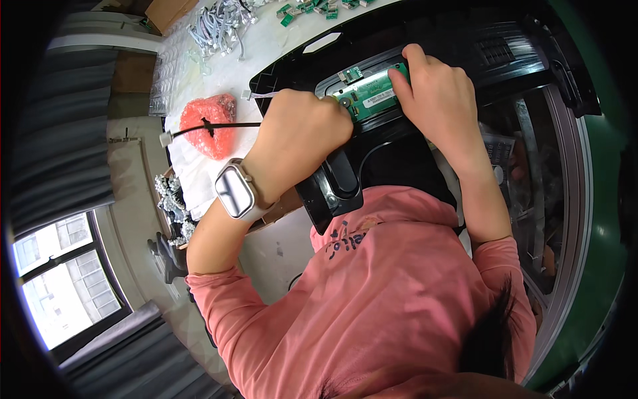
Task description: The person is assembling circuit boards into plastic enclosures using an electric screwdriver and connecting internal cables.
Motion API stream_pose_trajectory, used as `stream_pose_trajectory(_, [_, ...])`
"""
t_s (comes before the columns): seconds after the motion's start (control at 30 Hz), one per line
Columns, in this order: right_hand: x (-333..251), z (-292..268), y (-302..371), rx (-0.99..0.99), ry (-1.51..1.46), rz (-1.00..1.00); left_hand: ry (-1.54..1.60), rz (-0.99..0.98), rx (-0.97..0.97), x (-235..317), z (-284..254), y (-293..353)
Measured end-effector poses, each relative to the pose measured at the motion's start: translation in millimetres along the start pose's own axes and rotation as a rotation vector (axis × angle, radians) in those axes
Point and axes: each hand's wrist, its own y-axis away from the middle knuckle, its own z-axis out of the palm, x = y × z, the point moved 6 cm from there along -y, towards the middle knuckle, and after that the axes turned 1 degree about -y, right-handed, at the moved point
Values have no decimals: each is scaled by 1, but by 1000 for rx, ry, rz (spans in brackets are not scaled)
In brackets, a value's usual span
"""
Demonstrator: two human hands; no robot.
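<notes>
A long black plastic housing (pixel 458 46) lies across in front of me, its near edge close to my lap. Set in it is a green circuit board (pixel 373 93) with a white label, and a smaller green board (pixel 349 74) sits just beyond. My left hand (pixel 302 130) is closed in a fist at the board's left end. A black cable (pixel 232 125) with a white connector sticks out leftward from this fist; the fingertips are hidden. At the board's right end, my right hand (pixel 438 96) has its thumb on the board and its fingers curled.
Left of the housing, a pink bubble-wrapped bundle (pixel 211 143) rests on the white-covered table (pixel 256 43). Farther back are a heap of grey-white cables (pixel 219 26) and several small green boards (pixel 312 8). A metal-framed rack (pixel 541 166) stands at the right.
</notes>
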Motion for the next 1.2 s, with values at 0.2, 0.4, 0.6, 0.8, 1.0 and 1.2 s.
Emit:
stream_pose_trajectory(0.2, [-11,-1,-3,-9,47,-69,-131,140,151,19,-12,-1])
stream_pose_trajectory(0.4, [-29,-11,-34,-42,122,-209,-211,-55,147,23,3,-3])
stream_pose_trajectory(0.6, [-132,-11,-98,-97,-602,-560,-46,-84,166,26,-18,8])
stream_pose_trajectory(0.8, [-125,-7,-88,-117,-539,-803,390,80,643,30,-47,72])
stream_pose_trajectory(1.0, [-44,-24,-53,-293,-237,-486,593,-297,942,-5,-11,129])
stream_pose_trajectory(1.2, [-56,-6,-51,-368,116,-599,1236,-674,944,-47,45,115])
